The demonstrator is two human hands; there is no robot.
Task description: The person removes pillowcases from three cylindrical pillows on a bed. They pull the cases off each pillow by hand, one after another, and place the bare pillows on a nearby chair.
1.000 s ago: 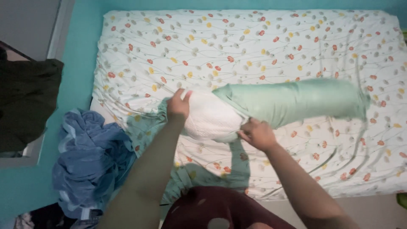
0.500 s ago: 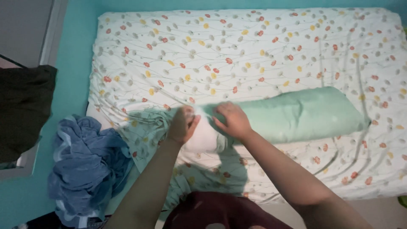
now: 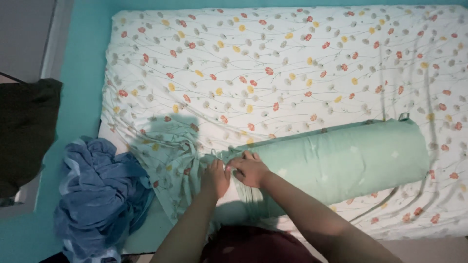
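A long green bolster (image 3: 341, 163) is lying across the bed (image 3: 292, 63), along its near edge, with its left end just beside a bunched floral cloth (image 3: 170, 160). Both hands are working at that left end. The left hand (image 3: 216, 176) is gripping the gathered mouth of the green cover, fingers curled tight on the fabric. The right hand (image 3: 249, 170) is touching it from the bolster side, fingers pinched together on the same gathered cloth. The two hands are meeting knuckle to knuckle. A crumpled blue blanket (image 3: 100, 195) is lying off the bed's left corner, near the floral cloth. A dark garment (image 3: 24, 131) is hanging well apart from the bed, further left, against the teal wall (image 3: 80, 73)
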